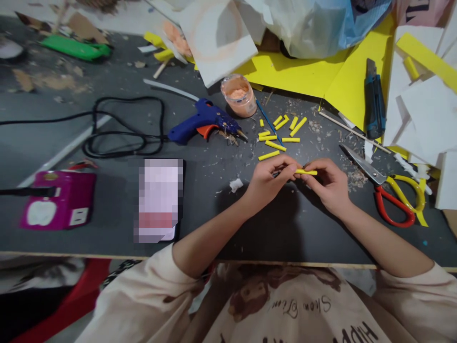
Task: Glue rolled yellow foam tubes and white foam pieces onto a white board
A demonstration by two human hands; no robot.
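Our left fingers (290, 171) and right fingers (314, 182) pinch one yellow roll (310, 172) over the table (214, 209). Beyond, several short yellow pieces (268, 156) lie loose, seemingly shaped but unjoined; ours seems in work. The front edge (257, 263) runs beneath our forearms; bare room opens toward the phone (160, 186); scissors (396, 200) limit our right.

Left hand (264, 182) — near right hand (329, 185)

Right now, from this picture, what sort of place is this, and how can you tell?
Probably a craft workspace: a glue gun, scissors and small yellow pieces lie on the littered dark tabletop.
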